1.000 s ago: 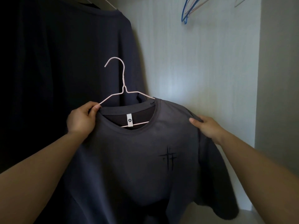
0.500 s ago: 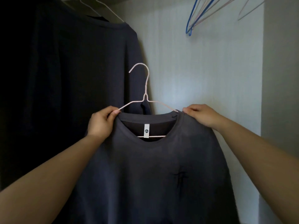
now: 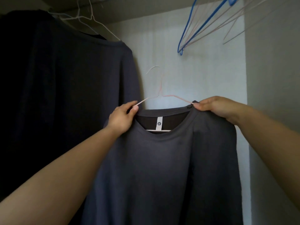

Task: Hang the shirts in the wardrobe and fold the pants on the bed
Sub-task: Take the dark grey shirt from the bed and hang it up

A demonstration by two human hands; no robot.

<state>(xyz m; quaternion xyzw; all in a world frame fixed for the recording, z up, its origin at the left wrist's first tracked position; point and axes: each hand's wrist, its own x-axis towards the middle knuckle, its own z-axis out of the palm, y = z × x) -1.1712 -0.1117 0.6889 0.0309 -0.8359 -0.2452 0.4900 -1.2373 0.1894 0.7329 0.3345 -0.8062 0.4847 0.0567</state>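
Note:
A dark grey T-shirt [image 3: 162, 168] hangs on a pale pink wire hanger [image 3: 160, 93] that I hold up inside the wardrobe. My left hand [image 3: 121, 117] pinches the shirt's left shoulder and the hanger's wire arm. At the collar's right side, my right hand [image 3: 217, 108] grips the shirt's other shoulder over the hanger's end. The hanger's hook points up and is free, below the rail. A white label shows inside the collar.
Dark shirts [image 3: 65, 88] hang on white wire hangers [image 3: 90, 25] at the left, close beside the held shirt. Empty blue and pale hangers [image 3: 203, 25] hang at the upper right. The white back wall [image 3: 203, 75] and right side wall [image 3: 272, 95] close the space.
Both hands have lifted the shirt and hanger higher and to the right. My right hand slid from the sleeve seam inward to the collar's side. The view has tilted up.

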